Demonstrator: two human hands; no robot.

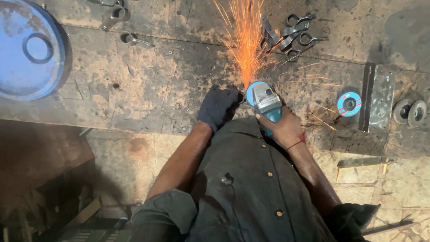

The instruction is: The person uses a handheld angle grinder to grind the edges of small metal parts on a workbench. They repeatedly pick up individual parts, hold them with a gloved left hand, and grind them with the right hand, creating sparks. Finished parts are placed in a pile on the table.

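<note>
Blue drum lid (31,49) at far left on the worn worktop (148,89); gloved left hand (218,106) pressed down mid-worktop, what lies beneath hidden; right hand (283,128) wrapped around teal angle grinder (265,102) throwing sparks (245,40); blue grinding disc (349,103) at right.

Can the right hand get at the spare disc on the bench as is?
Probably not yet: the right hand is wrapped around the running grinder. The spare disc lies uncovered on the bench to that hand's right, with nothing between them, so only the grinder stops it.
</note>
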